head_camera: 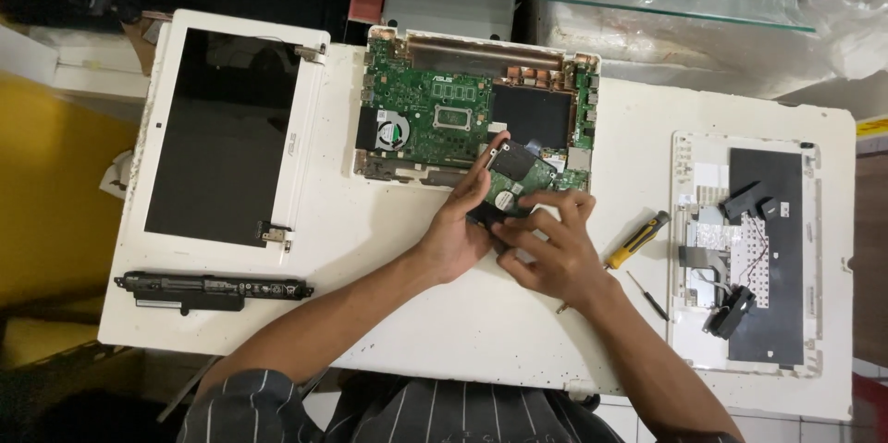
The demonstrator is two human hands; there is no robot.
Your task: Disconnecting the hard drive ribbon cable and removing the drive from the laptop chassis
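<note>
Hard drive, a small flat rectangular unit with green circuit board showing [514, 186], sits tilted at the front edge of the opened white laptop base [476, 110], and I have both hands on it. My left hand [460, 226] pinches its left edge; my right hand [548, 249] closes fingers around its lower side (yellow-handled screwdriver [638, 239] lies just beside).

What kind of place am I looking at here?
Most likely a small computer repair bench. An opened laptop base with its green circuit board bare lies on a white table, beside a detached screen, a long black battery and a yellow-handled screwdriver.
</note>
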